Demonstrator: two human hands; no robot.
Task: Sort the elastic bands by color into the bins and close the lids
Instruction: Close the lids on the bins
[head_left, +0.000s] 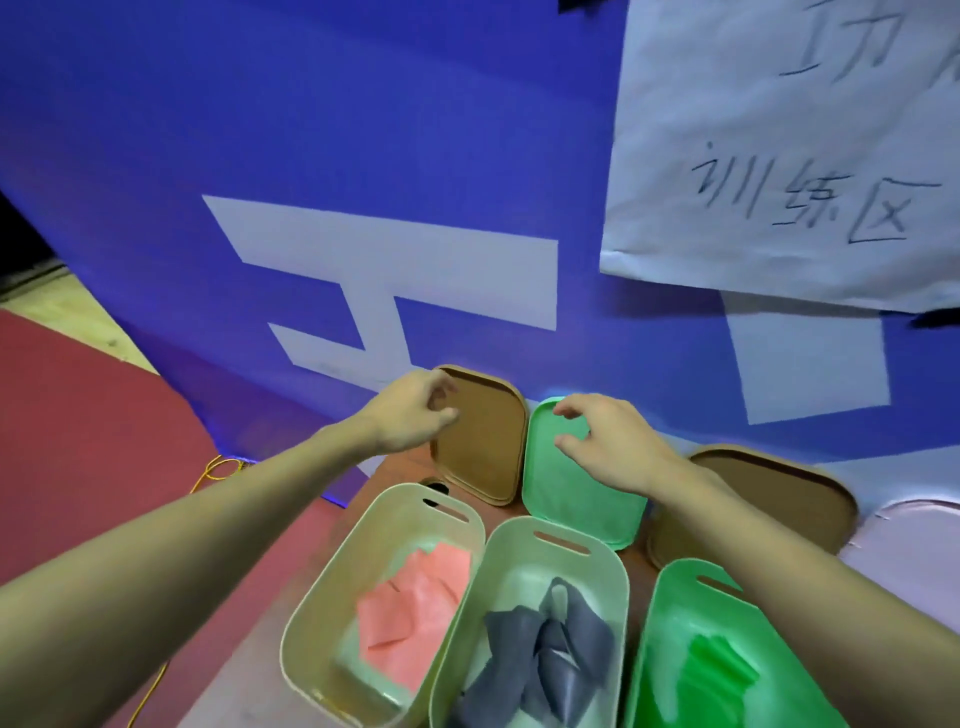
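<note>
- two hands: left hand (410, 415) curled at brown lid (488, 447), grip unclear; right hand (613, 447) spread over green lid (571, 499).
- lids likely light, stiff: grasp rims.

Your bins: three, two pale bins (311, 597), one green bin (670, 623)
Lids: four, two brown lids (488, 441), one green lid (571, 499), one lilac lid (909, 545)
Band heaps (415, 608): three
Your hands (410, 415): two

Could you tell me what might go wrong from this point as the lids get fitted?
The brown lid at the left hand leans beside the green lid at the right hand; lifting both together might knock either over. The grey bands pile up in the middle bin and might catch under a lid.
</note>
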